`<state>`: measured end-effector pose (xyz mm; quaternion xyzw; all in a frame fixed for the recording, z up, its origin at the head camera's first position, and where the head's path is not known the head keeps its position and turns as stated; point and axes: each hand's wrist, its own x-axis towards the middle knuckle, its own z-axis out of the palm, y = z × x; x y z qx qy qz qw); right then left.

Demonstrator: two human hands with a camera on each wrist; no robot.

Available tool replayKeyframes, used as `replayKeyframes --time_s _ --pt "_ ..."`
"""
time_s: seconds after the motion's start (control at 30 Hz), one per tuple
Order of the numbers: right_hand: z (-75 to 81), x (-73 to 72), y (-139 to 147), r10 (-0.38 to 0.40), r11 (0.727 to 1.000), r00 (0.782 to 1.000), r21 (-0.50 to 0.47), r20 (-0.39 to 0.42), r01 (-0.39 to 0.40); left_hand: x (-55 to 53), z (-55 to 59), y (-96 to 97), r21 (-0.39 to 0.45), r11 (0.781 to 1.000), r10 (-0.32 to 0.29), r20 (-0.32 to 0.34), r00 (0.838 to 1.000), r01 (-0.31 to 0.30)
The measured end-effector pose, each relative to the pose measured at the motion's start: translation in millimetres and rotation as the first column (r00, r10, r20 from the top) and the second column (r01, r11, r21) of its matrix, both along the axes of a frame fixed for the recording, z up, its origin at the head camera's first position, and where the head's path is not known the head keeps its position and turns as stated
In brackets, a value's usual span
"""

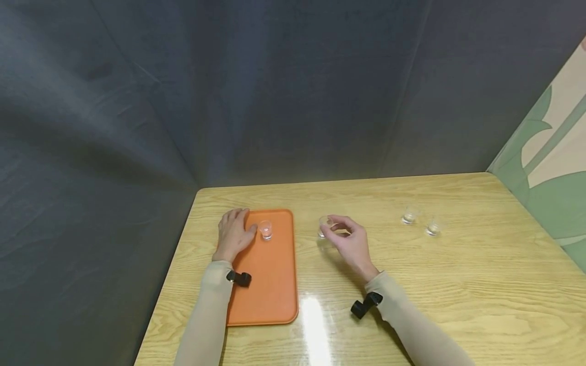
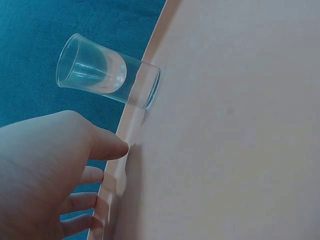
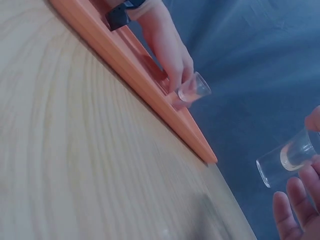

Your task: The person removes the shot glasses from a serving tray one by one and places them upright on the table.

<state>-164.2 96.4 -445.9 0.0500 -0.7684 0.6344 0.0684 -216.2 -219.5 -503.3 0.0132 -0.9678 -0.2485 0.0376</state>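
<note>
My right hand (image 1: 354, 245) pinches a small clear shot glass (image 3: 287, 155) between thumb and fingers, just right of the orange tray (image 1: 267, 290). In the right wrist view this glass's thick base points away from the fingers and stands off the table. A second shot glass (image 1: 266, 230) stands upright on the tray, near its far end. Close beside that one, my left hand (image 1: 232, 235) lies over the tray's left rim near the far corner, fingers spread and relaxed, holding nothing. In the left wrist view the thumb (image 2: 111, 144) is near the glass on the tray (image 2: 142, 85).
Two more clear shot glasses, one (image 1: 409, 216) slightly farther back and the other (image 1: 432, 227) to its right, stand on the wooden table (image 1: 458, 290). A dark cloth (image 1: 297, 101) hangs behind the table and along its left side. A patterned wall (image 1: 554, 168) borders the right.
</note>
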Motion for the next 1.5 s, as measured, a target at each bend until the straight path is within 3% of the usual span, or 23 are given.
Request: replayKeyframes --time_s 0.13,0.63,0.9,1.03,1.27,1.5 --pt "-0.6 -1.1 8.1 -0.041 0.999 0.999 -0.032 0.001 0.041 0.2 -0.5 -1.0 0.000 1.000 0.000 0.001 1.000 0.000" --pt "-3.2 -8.6 49.3 -0.179 0.983 0.981 0.018 -0.068 0.181 -0.2 1.1 -0.5 -0.002 1.000 -0.001 -0.006 1.000 0.001" --pt "-3.0 -9.9 75.6 -0.272 0.956 0.959 0.089 -0.075 0.278 0.0 0.7 0.0 0.000 1.000 -0.002 0.000 1.000 0.002" --pt "-10.5 -15.0 92.6 -0.320 0.941 0.946 0.099 -0.052 0.324 -0.1 0.4 0.2 -0.005 1.000 -0.007 -0.006 1.000 0.007" --pt "-36.7 -29.4 128.2 -0.387 0.913 0.921 0.125 -0.043 0.389 0.5 1.8 0.3 -0.007 1.000 -0.003 -0.004 1.000 0.003" --pt "-38.5 -28.1 155.0 -0.407 0.885 0.913 0.240 -0.015 0.399 0.9 2.8 0.4 -0.001 1.000 0.003 0.004 1.000 -0.003"
